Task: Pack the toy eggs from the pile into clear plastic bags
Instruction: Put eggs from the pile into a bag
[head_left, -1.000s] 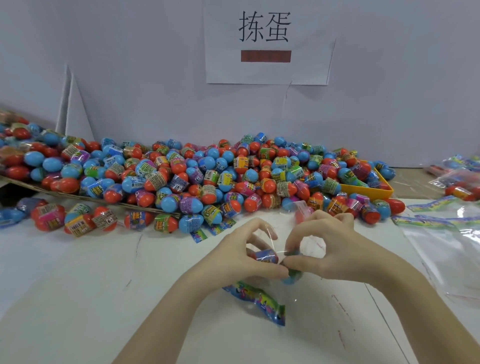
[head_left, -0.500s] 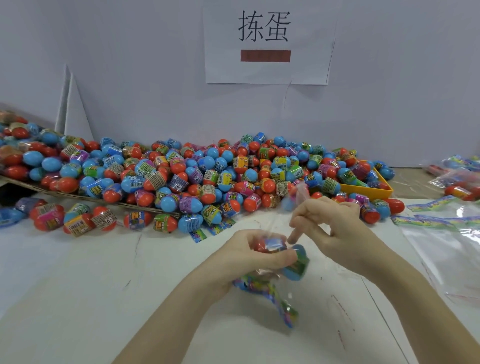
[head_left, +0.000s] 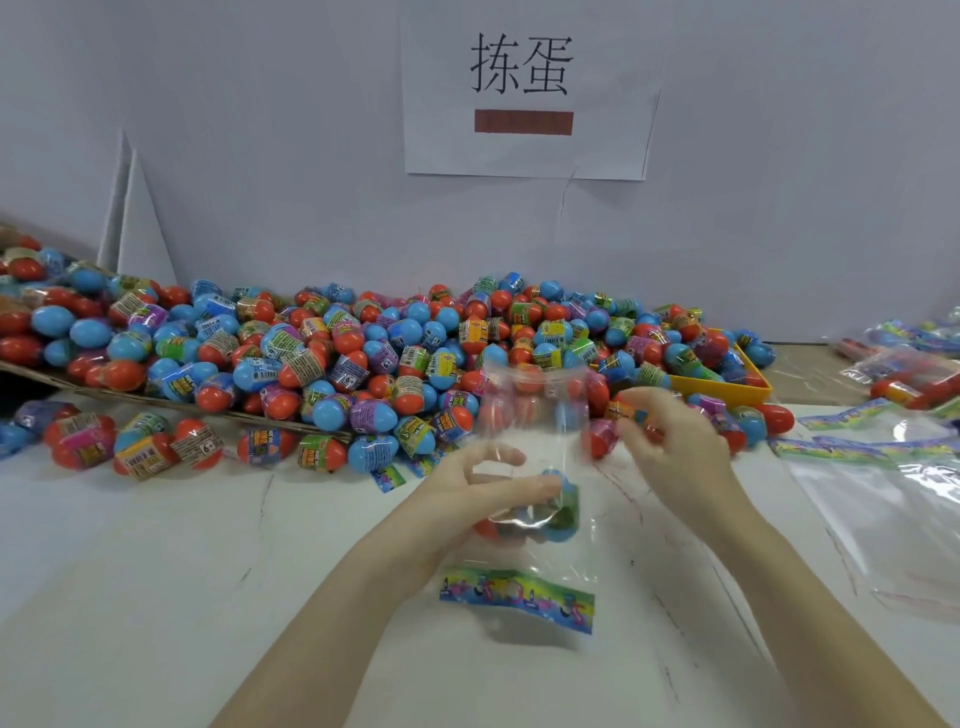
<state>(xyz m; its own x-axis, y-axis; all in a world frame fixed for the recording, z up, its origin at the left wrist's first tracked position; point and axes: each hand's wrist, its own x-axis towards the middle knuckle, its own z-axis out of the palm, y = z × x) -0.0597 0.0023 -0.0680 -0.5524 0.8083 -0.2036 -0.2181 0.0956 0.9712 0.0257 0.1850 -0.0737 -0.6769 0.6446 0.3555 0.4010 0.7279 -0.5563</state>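
A big pile of red-and-blue toy eggs (head_left: 363, 364) lies along the wall at the back of the white table (head_left: 156, 571). My left hand (head_left: 467, 499) grips a clear plastic bag (head_left: 535, 415) around the toy eggs inside it (head_left: 563, 512). The bag stands upright with its mouth up and its colourful printed strip (head_left: 514, 595) at the bottom. My right hand (head_left: 675, 447) hovers just right of the bag's upper edge, fingers loosely curled, with a small gap between them and the film.
A yellow tray (head_left: 727, 387) sits under the pile's right end and a cardboard sheet (head_left: 156, 400) under its left. Empty clear bags (head_left: 883, 519) lie at the right, filled bags (head_left: 914, 374) behind them. A paper sign (head_left: 524, 88) hangs on the wall.
The bag swung from lying flat to upright, mouth up. My right hand left the bag and moved up and right. My left hand kept its grip on the eggs.
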